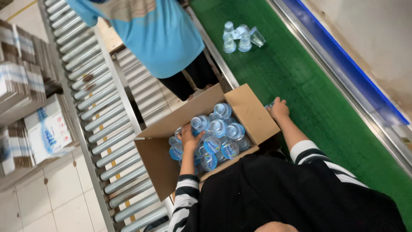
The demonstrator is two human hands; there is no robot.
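An open brown cardboard box (253, 112) sits in front of me, filled with several small clear cups with blue foil lids (218, 127). My left hand (190, 138) reaches into the box and rests on the cups at its left side, fingers around one of them. My right hand (279, 108) lies past the box's right flap on the green conveyor belt (300, 77), closed over a cup that is mostly hidden beneath it. Both arms wear black-and-white striped sleeves.
Several loose cups (240, 38) lie further up the belt. A co-worker in a light blue top (159, 34) stands beyond the box. A steel roller conveyor (98, 111) runs on the left, with stacked flat cartons (30, 107) beside it. The belt's metal rail (343, 81) borders the right.
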